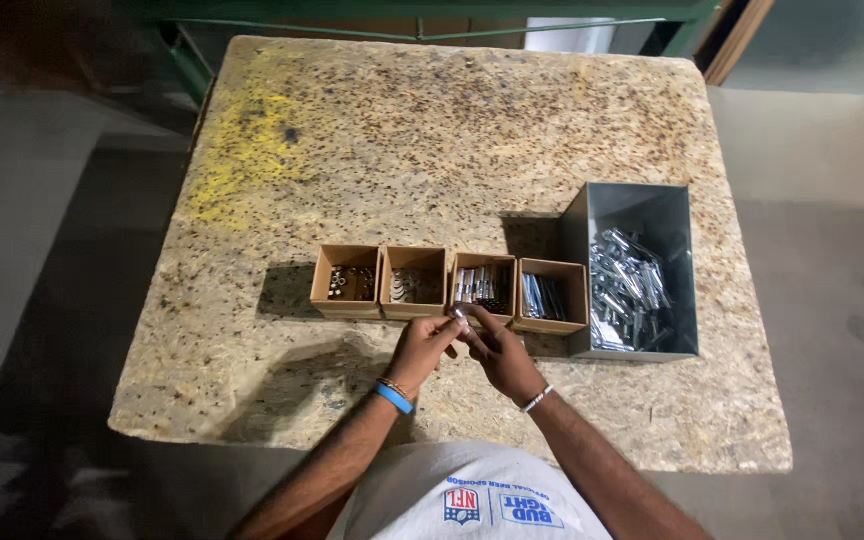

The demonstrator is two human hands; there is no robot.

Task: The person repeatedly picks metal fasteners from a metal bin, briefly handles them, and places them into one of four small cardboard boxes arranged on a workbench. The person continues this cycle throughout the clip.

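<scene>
My left hand (pixel 422 348) and my right hand (pixel 500 352) meet fingertip to fingertip just in front of a row of small brown cardboard boxes. Between the fingertips sits a small metal piece (pixel 459 314), too small to identify. The hands hover close to the third box (pixel 482 287), which holds bolts. The first box (pixel 347 282) holds nuts, the second box (pixel 414 284) holds washers, and the fourth box (pixel 550 296) holds longer metal pieces. My left wrist wears a blue band, my right wrist a pale bracelet.
A grey metal bin (pixel 638 268) full of shiny metal hardware stands right of the boxes. Everything rests on a speckled chipboard table (pixel 432 130) with a yellow stain at its back left. Green frame bars run behind the table; grey floor surrounds it.
</scene>
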